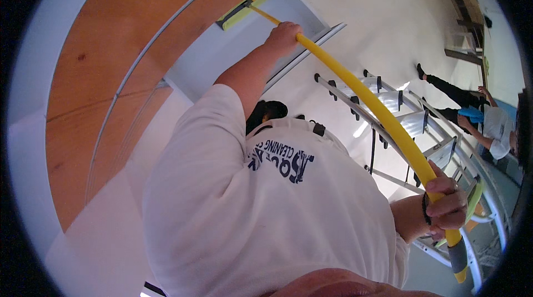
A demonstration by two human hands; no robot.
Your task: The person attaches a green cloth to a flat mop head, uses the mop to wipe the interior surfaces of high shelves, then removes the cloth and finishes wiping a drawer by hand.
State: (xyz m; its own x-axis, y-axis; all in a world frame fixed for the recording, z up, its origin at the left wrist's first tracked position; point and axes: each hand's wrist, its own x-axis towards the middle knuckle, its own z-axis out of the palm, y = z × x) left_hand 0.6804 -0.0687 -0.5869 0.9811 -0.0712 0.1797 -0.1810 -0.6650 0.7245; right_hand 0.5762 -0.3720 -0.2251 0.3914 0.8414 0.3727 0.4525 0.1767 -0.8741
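Observation:
My left hand (284,38) is closed around the yellow pole (354,80) of a flat mop, not far from its head. Further down, my right hand (447,205) grips the same pole just above its grey and yellow end (458,255). The mop head (245,7) has a dark frame and a yellow-green pad. It lies over the border between a knotty orange-brown wood panel (104,47) and a pale grey surface (225,51). Whether the pad presses on either cannot be told. The pole slants across in front of my white printed shirt (266,213).
An aluminium stepladder (410,124) stands to my right, partly behind the pole. Beyond it another person (495,124) holds a blue cloth (470,114). A grey cable (143,53) crosses the wood panel. A metal rail (308,55) edges the pale grey surface.

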